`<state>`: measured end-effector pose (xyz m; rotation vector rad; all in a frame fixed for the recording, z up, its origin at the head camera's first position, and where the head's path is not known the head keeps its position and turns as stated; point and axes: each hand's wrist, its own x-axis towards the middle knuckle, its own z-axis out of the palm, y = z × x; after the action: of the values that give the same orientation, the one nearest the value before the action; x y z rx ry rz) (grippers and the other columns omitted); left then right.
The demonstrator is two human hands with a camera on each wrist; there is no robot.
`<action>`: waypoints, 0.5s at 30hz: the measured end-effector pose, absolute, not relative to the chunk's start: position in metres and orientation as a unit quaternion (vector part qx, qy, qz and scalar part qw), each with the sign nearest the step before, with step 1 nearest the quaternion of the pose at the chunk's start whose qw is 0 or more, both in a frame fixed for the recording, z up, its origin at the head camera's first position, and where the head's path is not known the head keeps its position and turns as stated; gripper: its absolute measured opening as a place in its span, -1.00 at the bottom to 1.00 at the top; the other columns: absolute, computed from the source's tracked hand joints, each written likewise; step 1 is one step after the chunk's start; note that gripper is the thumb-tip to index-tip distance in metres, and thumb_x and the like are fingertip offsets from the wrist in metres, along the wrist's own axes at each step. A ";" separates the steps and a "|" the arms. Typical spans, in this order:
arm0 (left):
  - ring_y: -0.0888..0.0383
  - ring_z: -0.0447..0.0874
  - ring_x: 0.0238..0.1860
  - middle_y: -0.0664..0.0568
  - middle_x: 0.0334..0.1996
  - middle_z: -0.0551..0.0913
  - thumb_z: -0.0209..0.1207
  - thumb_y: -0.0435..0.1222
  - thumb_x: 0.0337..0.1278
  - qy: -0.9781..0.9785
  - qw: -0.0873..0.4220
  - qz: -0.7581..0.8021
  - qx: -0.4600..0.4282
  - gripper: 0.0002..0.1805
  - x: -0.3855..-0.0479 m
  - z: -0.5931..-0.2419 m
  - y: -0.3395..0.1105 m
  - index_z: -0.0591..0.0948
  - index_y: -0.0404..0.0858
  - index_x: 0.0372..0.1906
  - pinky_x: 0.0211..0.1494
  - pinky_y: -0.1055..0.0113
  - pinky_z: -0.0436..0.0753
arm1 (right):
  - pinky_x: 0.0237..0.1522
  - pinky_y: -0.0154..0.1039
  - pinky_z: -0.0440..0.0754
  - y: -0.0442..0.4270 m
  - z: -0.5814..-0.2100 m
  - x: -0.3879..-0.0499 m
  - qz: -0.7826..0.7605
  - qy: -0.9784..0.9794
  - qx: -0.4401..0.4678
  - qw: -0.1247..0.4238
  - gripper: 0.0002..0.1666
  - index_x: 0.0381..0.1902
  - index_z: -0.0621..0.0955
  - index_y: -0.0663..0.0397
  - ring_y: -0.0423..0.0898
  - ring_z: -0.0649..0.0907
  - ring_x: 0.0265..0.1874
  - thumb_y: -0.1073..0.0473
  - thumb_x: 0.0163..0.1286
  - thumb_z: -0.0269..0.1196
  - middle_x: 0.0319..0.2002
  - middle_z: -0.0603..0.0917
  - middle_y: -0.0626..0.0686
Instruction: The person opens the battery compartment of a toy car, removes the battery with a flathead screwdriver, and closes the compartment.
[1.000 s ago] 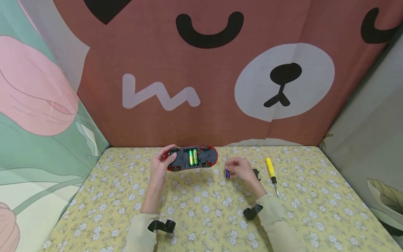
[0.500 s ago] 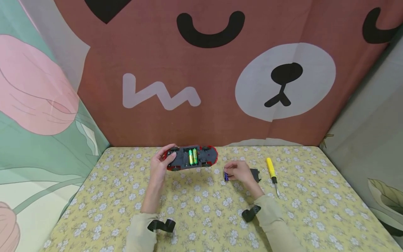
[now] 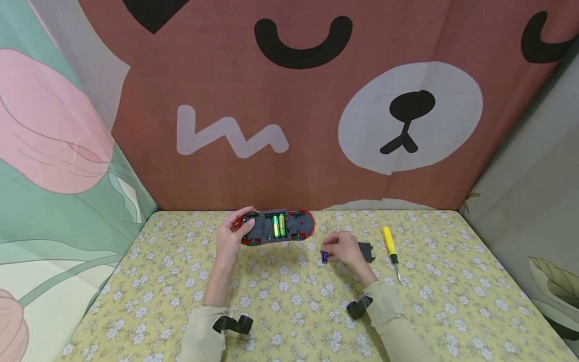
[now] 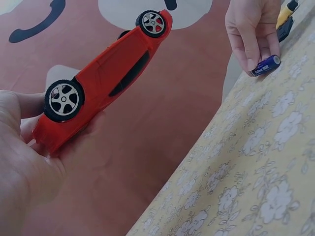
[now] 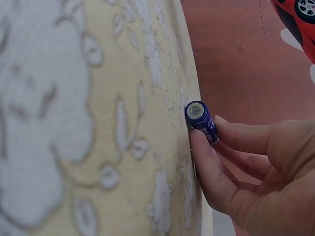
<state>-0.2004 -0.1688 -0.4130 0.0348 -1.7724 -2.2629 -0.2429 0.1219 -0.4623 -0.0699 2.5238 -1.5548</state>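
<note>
In the head view my left hand [image 3: 227, 240] grips the rear or front end of a red toy car [image 3: 296, 226], thumb across its dark underside. The car is held up off the table, underside toward me, and green batteries [image 3: 279, 226] lie side by side in its uncovered battery compartment. To the right, my right hand [image 3: 344, 247] pinches a blue battery [image 5: 203, 120] between thumb and fingers, low over the tablecloth. Whether the battery touches the cloth, I cannot tell. The left wrist view shows the car's red side and wheels [image 4: 64, 99].
A black battery cover [image 3: 365, 252] lies on the tablecloth [image 3: 289, 311] just right of my right hand. Farther right lies a screwdriver [image 3: 389, 242] with a yellow handle. A brown cloth backdrop [image 3: 226, 186] rises behind the table.
My right hand has moved slightly left and down with the blue battery, uncovering more of the black cover. The left hand and car have barely moved.
</note>
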 end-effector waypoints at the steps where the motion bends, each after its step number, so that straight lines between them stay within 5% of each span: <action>1: 0.11 0.64 0.03 0.00 0.07 0.70 0.29 -0.47 0.30 -0.611 0.134 -0.780 0.011 -0.58 -0.200 -0.413 -0.168 0.62 -0.45 0.24 -0.02 0.38 0.69 | -0.34 -0.11 0.78 0.122 -0.462 -0.243 -0.517 0.851 -0.025 0.089 -0.89 -0.15 0.73 0.37 0.03 0.77 -0.45 0.42 0.40 0.34 -0.29 0.74 0.17; 15: 0.09 0.63 0.02 -0.03 0.11 0.67 0.27 -0.47 0.31 -0.618 0.125 -0.776 0.008 -0.58 -0.200 -0.413 -0.164 0.62 -0.43 0.25 -0.03 0.36 0.70 | -0.36 -0.11 0.77 0.120 -0.461 -0.242 -0.484 0.869 -0.043 0.091 -0.92 -0.18 0.73 0.33 -0.01 0.75 -0.45 0.40 0.39 0.36 -0.28 0.73 0.14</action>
<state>-0.1995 -0.1640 -0.4134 0.0220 -1.8024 -2.2614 -0.2421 0.1197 -0.4609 -0.1276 2.5820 -1.4395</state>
